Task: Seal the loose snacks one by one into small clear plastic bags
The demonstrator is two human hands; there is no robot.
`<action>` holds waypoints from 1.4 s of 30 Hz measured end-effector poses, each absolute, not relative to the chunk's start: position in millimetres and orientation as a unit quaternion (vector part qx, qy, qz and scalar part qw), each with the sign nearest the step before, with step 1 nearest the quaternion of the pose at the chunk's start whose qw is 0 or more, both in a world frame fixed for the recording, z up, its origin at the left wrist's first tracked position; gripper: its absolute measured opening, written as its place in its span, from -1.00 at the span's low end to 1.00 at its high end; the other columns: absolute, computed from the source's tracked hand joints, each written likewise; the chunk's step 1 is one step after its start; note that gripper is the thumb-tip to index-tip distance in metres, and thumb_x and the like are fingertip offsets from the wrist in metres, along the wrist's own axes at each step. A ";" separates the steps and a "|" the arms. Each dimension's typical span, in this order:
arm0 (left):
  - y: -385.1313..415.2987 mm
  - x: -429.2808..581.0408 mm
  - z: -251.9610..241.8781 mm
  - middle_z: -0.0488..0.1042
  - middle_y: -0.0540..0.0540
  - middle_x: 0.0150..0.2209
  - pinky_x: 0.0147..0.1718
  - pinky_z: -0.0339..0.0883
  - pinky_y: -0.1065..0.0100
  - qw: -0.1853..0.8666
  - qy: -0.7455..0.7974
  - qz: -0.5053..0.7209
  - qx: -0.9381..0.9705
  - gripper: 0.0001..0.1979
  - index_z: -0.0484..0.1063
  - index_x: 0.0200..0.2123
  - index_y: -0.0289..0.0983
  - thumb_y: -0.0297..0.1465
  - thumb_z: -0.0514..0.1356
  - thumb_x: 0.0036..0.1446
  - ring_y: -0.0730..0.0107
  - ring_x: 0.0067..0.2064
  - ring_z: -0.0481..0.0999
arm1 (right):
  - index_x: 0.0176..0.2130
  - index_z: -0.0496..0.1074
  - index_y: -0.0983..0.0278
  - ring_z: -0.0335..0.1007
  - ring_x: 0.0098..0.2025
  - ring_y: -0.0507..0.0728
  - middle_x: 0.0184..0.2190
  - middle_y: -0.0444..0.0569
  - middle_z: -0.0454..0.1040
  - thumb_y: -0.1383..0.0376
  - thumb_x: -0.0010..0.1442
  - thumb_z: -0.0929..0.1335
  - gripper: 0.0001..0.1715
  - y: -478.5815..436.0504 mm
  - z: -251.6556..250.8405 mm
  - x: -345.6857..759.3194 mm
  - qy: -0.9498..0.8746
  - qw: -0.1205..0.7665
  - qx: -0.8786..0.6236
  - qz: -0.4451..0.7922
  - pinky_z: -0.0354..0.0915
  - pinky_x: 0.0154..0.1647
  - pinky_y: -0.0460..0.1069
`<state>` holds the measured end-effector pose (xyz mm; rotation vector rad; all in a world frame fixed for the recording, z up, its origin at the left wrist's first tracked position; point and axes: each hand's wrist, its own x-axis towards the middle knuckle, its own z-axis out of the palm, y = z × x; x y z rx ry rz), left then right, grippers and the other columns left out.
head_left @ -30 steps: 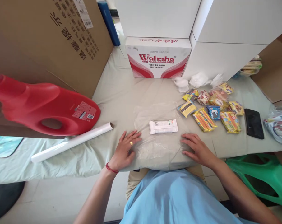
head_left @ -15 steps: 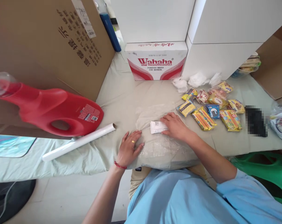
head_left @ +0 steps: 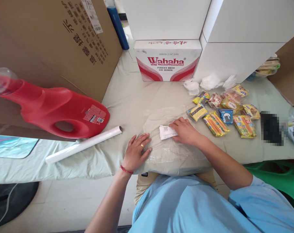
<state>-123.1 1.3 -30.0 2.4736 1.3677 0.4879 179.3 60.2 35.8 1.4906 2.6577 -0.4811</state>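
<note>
A sheet of clear plastic film is spread on the cloth in front of me. My left hand lies flat at the film's left edge, fingers stretched out and holding nothing. On the film, my right hand grips the right end of a small white printed packet, either a flat sachet or folded paper; I cannot tell which. The fingers cover that end, and its left part looks like more than one layer. Several wrapped snacks are grouped to the right of my right hand.
A white roll of film and a red jug lie on the left by a large cardboard box. At the back stand a Wahaha carton and crumpled white plastic bags. A blurred black item lies far right.
The view has shifted slightly. The white packet has turned a little and its layers have fanned apart under my right hand. My left hand stays flat on the table.
</note>
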 end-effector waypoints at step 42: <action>-5.6 -118.6 -29.9 0.62 -0.11 0.01 0.25 0.31 -0.07 0.146 0.527 0.242 0.801 -0.76 0.50 -0.30 -0.16 -0.21 0.13 0.37 0.14 0.11 0.55 | 0.23 0.44 0.24 0.29 0.12 0.32 0.16 0.15 0.47 0.21 0.38 0.36 -0.53 25.3 18.5 192.2 0.837 -0.175 0.494 -0.158 0.32 0.13 0.23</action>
